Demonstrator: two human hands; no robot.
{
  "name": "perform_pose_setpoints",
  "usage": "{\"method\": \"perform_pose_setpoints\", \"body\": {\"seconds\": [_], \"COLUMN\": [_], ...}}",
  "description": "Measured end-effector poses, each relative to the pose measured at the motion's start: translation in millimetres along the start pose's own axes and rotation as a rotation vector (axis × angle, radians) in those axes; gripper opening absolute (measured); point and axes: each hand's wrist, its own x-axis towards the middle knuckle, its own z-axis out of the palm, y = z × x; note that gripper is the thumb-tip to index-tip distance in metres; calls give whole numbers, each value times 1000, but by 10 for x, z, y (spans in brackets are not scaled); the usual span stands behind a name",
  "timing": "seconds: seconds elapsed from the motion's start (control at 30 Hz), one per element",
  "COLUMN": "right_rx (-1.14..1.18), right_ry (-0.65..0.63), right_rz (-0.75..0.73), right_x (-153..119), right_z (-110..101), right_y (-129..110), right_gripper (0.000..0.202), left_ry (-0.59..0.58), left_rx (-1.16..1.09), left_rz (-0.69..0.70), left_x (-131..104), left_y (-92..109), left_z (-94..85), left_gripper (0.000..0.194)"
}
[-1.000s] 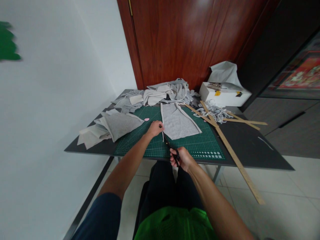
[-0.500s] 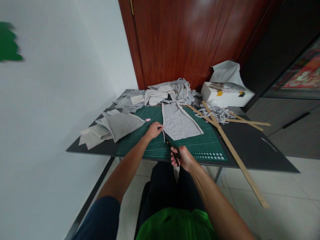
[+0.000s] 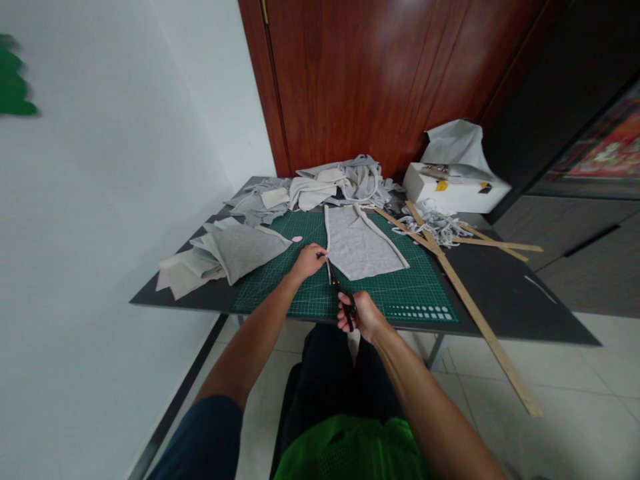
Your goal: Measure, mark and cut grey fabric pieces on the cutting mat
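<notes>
My right hand (image 3: 361, 313) is closed around the handles of black scissors (image 3: 347, 308), whose blades point up and left at the lower left edge of a grey fabric piece (image 3: 364, 248). My left hand (image 3: 309, 261) pinches that same edge, close to the blade tips. A narrow strip of the edging hangs below the fingers, beside the blades. The fabric lies flat on a green cutting mat (image 3: 300, 297), with pale bands along its sides. Whether the blades are fully closed is too small to tell.
Folded grey fabric pieces (image 3: 245, 247) lie at the left. A fabric heap (image 3: 345, 183) fills the back. Wooden rulers (image 3: 475, 310) cross at the right, one overhanging the front edge, near tangled fabric scraps (image 3: 435, 225) and a white box (image 3: 455, 189).
My right hand and the scissors have shifted slightly left, and the scissors have turned a little more upright. The left hand keeps its pinch on the fabric's edge.
</notes>
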Motion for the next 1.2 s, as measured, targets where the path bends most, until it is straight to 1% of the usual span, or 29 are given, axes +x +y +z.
{"method": "perform_pose_setpoints", "body": {"seconds": [0.2, 0.37, 0.53, 0.6, 0.67, 0.73, 0.8, 0.87, 0.97, 1.03, 1.1, 1.2], "right_rx": [-16, -5, 0, 14, 28, 8, -64, -210, -516, -671, -718, -695], "right_ry": [32, 21, -28, -42, -50, -48, -4, 113, 345, 447, 480, 456], "right_rz": [-6, 9, -6, -51, -124, -223, -318, -394, -460, -509, -522, -488], "right_x": [36, 9, -105, -134, -105, 8, 203, 451, 825, 1027, 1179, 1328], "right_z": [24, -29, -211, -312, -408, -494, -580, -678, -851, -967, -1071, -1212], "right_y": [-28, -57, -85, -131, -212, -317, -435, -558, -737, -833, -897, -951], "right_gripper": [23, 25, 27, 26, 23, 19, 17, 16, 11, 9, 7, 12], "left_ry": [-9, -28, -35, -59, -76, -70, -74, -122, -219, -245, -251, -277], "left_rx": [-2, -29, -33, -15, 21, 79, 144, 183, 188, 178, 168, 163], "left_rz": [-21, -39, -34, -27, -7, 23, 50, 72, 104, 116, 122, 106], "left_x": [9, 27, 45, 59, 73, 85, 101, 132, 212, 275, 330, 386], "left_y": [3, -6, 2, 22, 53, 94, 139, 180, 222, 235, 241, 242], "left_z": [-10, -15, -25, -29, -33, -41, -52, -62, -52, -22, 18, 76], "left_gripper": [21, 20, 20, 25, 32, 39, 45, 51, 61, 63, 62, 60]}}
